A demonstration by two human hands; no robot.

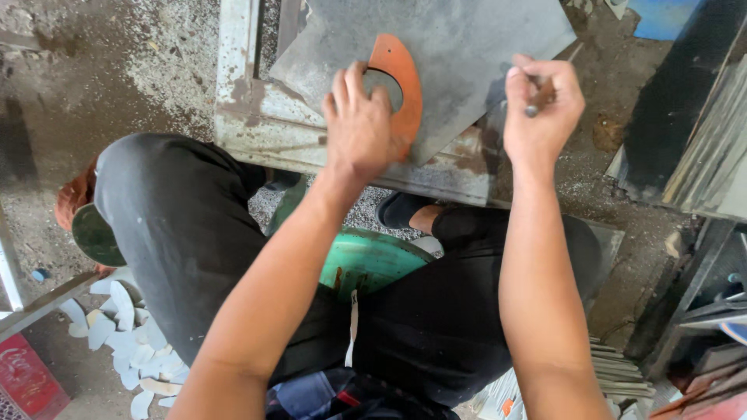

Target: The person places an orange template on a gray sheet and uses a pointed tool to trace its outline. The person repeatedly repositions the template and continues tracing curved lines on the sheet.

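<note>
My left hand (359, 124) lies flat with the fingers spread, pressing an orange curved template (401, 85) down onto a grey slate sheet (459, 47); the template is a crescent, its long axis running roughly away from me and a little to the left, its hollow side facing left under my fingers and its outer curve bulging to the right. My right hand (541, 105) is curled into a pinch around a thin metal scriber (534, 103), whose tip points down at the sheet just right of the template, not touching it. The sheet rests tilted on a rusty metal worktop (241, 85) in front of my knees. I sit on a green stool (369, 260), legs in black trousers. On the floor to my left lies a heap of pale crescent offcuts (128, 342), beside a red crate (27, 385) whose contents I cannot make out
</note>
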